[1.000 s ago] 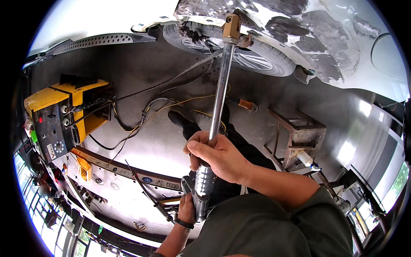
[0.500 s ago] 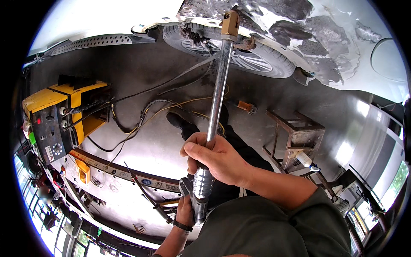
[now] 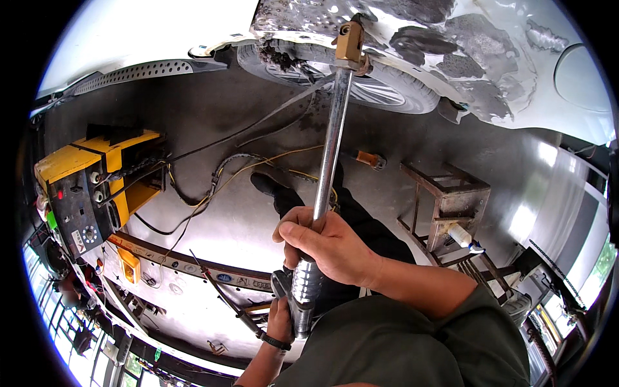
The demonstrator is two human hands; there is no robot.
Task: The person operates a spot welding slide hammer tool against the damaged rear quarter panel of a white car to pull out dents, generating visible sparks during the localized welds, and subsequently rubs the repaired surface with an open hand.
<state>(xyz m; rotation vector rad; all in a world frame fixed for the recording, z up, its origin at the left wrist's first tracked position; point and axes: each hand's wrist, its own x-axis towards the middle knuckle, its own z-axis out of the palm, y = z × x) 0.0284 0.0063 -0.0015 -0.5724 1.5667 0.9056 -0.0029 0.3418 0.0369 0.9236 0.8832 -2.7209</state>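
Observation:
A long dent puller [image 3: 333, 135] with a chrome rod, a brass-coloured head and a ribbed metal sleeve runs from near my body up to the white car body panel [image 3: 480, 103]. The tip beyond its head meets the panel's rough grey, sanded area, though the exact contact is too small to make out. My right hand [image 3: 330, 246] is wrapped round the rod just above the ribbed sleeve. Lower down, my left hand [image 3: 280, 320] is closed on the grip at the tool's near end; its fingers are partly hidden.
Below the panel is a car wheel [image 3: 380, 90]. At left stands a yellow-and-black machine [image 3: 77, 187] with cables [image 3: 213, 184] trailing across the floor. An orange power tool [image 3: 369, 159] lies near my feet. A rusty metal stool [image 3: 458, 206] stands at right, beside a white bottle [image 3: 460, 235].
The view has shifted slightly, and the car panel sits a little further left and up in it. Both hands keep their hold on the dent puller.

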